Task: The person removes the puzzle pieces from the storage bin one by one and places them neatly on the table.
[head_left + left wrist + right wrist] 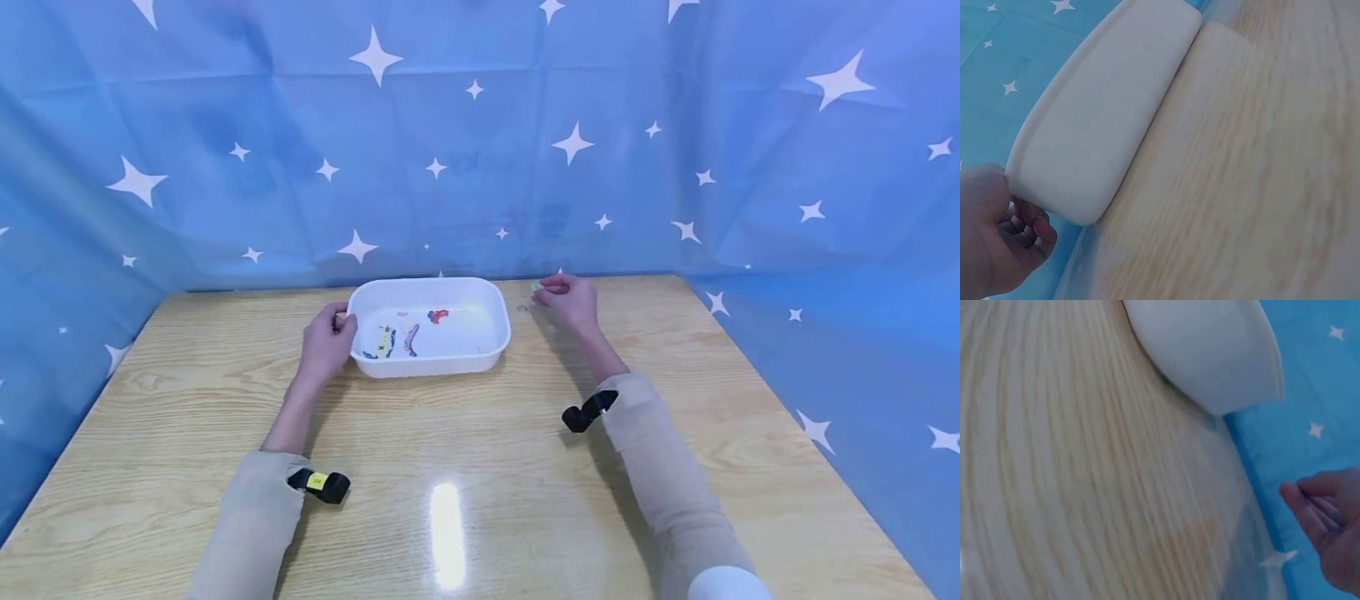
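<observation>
A white plastic basin (427,366) stands near the table's back edge. My left hand (327,343) grips its left end, thumb at the rim and fingers curled beneath in the left wrist view. Flat in the basin lie several small colourful cutouts, among them a yellow one (386,342), a purple one (411,339) and a red one (438,317). To the right of the basin, my right hand (576,307) pinches a small pale green piece (536,286) between thumb and fingertips. A tiny pinkish piece (522,308) lies on the wood between that hand and the basin.
The light wooden table (450,450) carries a bright glare strip in front. A blue curtain (465,167) with white stars hangs right behind the table and along both sides. Black wrist cameras sit on the left cuff (262,475) and the right cuff (633,404).
</observation>
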Available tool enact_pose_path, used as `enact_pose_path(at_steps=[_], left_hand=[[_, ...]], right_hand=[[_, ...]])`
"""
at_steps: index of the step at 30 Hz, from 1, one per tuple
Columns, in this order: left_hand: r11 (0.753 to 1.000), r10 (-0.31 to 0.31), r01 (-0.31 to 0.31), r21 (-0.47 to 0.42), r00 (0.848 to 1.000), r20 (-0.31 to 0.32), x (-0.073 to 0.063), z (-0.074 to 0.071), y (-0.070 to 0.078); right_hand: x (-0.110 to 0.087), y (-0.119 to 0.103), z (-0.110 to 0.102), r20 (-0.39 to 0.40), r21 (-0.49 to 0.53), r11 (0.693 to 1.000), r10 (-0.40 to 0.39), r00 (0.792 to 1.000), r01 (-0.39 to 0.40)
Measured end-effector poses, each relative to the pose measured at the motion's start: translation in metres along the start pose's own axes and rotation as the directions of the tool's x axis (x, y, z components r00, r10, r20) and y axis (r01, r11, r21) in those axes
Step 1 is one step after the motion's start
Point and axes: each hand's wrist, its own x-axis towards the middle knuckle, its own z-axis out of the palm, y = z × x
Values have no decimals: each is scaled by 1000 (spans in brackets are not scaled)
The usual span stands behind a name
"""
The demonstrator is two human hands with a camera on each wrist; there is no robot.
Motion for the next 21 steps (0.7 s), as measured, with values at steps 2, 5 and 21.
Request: enact_pose_path(at_steps=[2, 5, 21], left_hand=[[1000, -5, 5, -1, 1000, -4, 0, 0, 0], [1000, -4, 4, 3, 1000, -2, 0, -1, -1], [1000, 7, -7, -5, 1000, -11, -1, -1, 2]], right_hand=[[2, 5, -4, -4, -84, 996, 10, 1000, -10], [3, 11, -8, -4, -181, 983, 2, 1000, -2], [5, 28, -11, 86, -303, 952, -8, 996, 34]])
